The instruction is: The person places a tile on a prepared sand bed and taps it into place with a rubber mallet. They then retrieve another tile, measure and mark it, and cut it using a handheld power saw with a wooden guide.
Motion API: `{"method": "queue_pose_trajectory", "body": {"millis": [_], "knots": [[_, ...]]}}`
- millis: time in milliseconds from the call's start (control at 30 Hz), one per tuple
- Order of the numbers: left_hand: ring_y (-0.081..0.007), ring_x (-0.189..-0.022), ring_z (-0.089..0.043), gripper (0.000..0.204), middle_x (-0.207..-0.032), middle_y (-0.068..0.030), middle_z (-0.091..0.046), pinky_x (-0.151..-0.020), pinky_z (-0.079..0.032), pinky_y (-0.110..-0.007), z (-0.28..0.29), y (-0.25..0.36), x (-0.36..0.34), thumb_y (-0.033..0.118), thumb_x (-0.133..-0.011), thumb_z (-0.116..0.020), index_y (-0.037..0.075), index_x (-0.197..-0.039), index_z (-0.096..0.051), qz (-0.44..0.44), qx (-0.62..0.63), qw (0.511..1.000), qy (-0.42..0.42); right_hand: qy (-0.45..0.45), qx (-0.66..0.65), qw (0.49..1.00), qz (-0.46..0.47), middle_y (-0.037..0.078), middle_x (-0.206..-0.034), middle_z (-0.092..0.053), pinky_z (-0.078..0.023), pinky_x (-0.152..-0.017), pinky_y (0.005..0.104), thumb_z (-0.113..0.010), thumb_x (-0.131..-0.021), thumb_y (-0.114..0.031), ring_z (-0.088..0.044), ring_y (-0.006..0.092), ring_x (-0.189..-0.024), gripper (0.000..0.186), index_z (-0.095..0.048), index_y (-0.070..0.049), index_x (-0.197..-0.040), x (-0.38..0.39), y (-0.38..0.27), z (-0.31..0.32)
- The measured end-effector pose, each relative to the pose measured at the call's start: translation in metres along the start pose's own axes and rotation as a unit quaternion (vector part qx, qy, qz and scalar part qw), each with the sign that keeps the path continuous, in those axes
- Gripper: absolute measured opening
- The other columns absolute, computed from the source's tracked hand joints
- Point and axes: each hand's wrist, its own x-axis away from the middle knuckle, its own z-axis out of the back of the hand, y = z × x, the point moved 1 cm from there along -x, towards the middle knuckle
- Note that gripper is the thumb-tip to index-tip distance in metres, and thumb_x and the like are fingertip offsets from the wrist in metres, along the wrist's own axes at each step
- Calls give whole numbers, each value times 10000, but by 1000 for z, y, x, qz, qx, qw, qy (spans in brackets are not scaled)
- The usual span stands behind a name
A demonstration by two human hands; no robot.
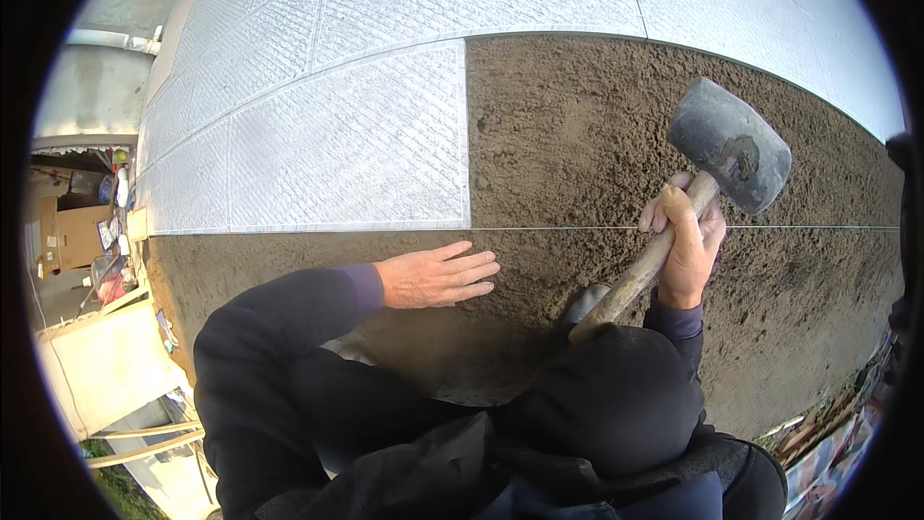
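- Right of centre, the right hand [685, 246] has its fingers wrapped round the wooden handle of a dark grey, barrel-headed rubber mallet [717, 140], its head raised toward the upper right of the frame.
- Just below centre, the left hand [423, 281] holds nothing, its fingers straight and slightly spread; whether they touch the soil is hard to tell from above.
- The pale grey, rectangular, diagonally ridged slab [351, 144] lies left of centre, beside the rough brown bed of damp-looking granular soil [568, 125].
- A thin, pale, taut string [577, 228] runs rightward along the slab's lower edge; a low swing or a careless wrist could snag it and spoil the line.
- A blow near the slab's exposed right edge might chip or tilt it, should the bed beneath be loose.
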Motion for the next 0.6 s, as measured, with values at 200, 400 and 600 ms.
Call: {"method": "queue_pose_trajectory", "body": {"millis": [200,400,600], "knots": [[-262,-1246,-511,548,-1404,-115,-534,-991,-447,-404,-36,5,-9,246,-940,-557,93,-1464,-505,-21,-20,999,14,-5,12,1000,-10,83,-682,-583,-497,-565,318,-672,-947,-80,-583,177,-572,201,-589,58,-1068,7,-5,-5],[-226,-784,-586,188,-889,-80,-524,-604,-531,-361,-24,3,-28,180,-880,-604,46,-1011,-599,-24,127,991,-23,24,3,1000,9,81,-683,-579,-498,-564,315,-676,-957,-96,-586,182,-577,216,-585,62,-1073,12,-11,7],[-218,-736,-617,271,-876,-69,-528,-553,-524,-343,35,-40,-78,139,-820,-744,60,-1036,-601,161,145,953,212,22,-9,1000,14,81,-690,-570,-502,-568,311,-681,-966,-115,-590,188,-589,253,-575,70,-1103,7,-10,15]]}}
